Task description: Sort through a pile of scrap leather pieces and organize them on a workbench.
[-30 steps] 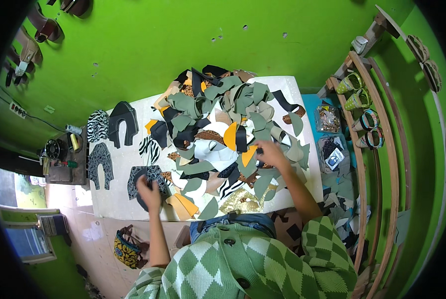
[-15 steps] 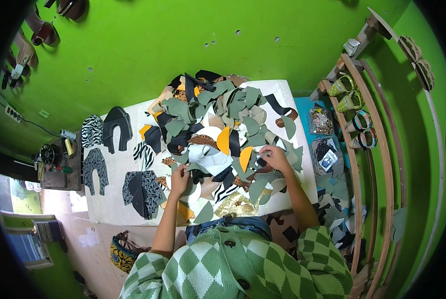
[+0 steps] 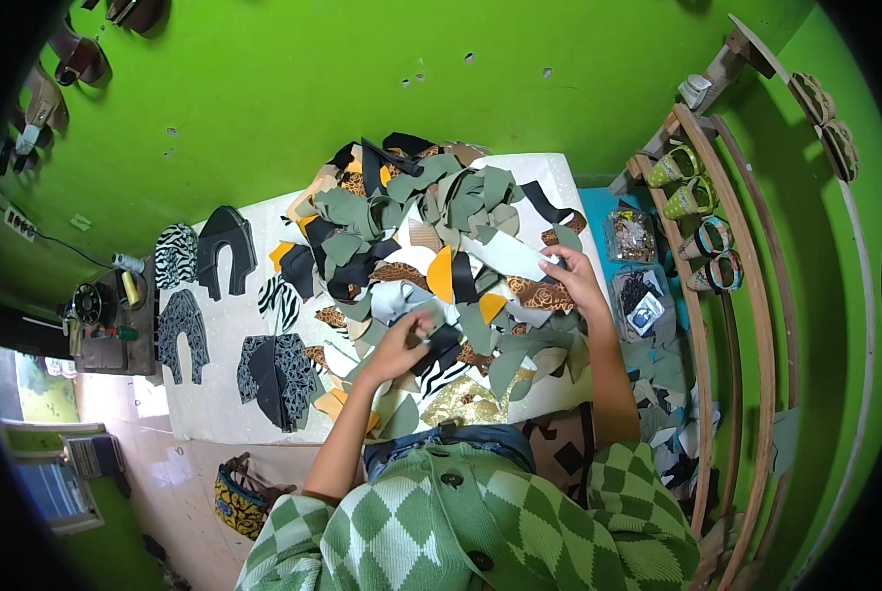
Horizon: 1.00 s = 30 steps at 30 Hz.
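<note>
Head view: versus half a second ago, left grip (image 3: 401,347) is further right, over the pile of cut pieces (image 3: 470,202); right grip (image 3: 577,284) is further out and right. White piece (image 3: 505,253) now shows, right grip narrow, pinching its right end; it extends left from there. Leopard-print piece (image 3: 539,294) newly visible just left of right grip, nearer the body. Left grip's fingers blurred, greenish smear at the tips; can't tell if holding.

Counts: two hands. Two orange half-rounds (image 3: 441,274) between the grips. Four sets on the table (image 3: 214,414), left of left grip: one zebra-print, one black arch, one patterned arch, one patterned with dark piece on top. Right of right grip: four sandals (image 3: 690,198) on the rack (image 3: 751,281), two green, two multicoloured. Pile overlaps, count unclear.
</note>
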Motion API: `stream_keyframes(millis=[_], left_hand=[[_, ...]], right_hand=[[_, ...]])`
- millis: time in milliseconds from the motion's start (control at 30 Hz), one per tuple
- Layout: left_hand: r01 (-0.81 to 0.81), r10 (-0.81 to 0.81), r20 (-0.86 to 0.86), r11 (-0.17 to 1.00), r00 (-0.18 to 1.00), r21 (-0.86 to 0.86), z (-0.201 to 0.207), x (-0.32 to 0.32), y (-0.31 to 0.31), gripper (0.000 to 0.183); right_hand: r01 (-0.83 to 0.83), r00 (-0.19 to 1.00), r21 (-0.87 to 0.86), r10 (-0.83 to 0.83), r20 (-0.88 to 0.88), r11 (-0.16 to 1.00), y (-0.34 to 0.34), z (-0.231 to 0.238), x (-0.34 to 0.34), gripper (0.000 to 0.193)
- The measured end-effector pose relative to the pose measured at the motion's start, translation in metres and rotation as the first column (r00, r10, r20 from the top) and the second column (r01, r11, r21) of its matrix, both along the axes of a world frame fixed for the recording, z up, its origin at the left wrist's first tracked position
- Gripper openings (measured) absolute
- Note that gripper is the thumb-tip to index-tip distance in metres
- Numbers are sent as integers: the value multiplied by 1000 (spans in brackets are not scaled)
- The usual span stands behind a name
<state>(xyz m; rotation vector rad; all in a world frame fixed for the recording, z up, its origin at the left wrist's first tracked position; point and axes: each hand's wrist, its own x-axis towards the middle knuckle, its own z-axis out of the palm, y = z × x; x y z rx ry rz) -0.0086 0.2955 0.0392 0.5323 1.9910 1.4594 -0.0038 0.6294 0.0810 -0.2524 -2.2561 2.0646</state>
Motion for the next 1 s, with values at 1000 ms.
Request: stream_keyframes(millis=[1000], left_hand=[[-445, 561, -538, 828, 630, 341, 79, -7, -77, 13]], right_hand=[[110, 988, 275, -74, -138, 955, 16, 16, 9, 12]])
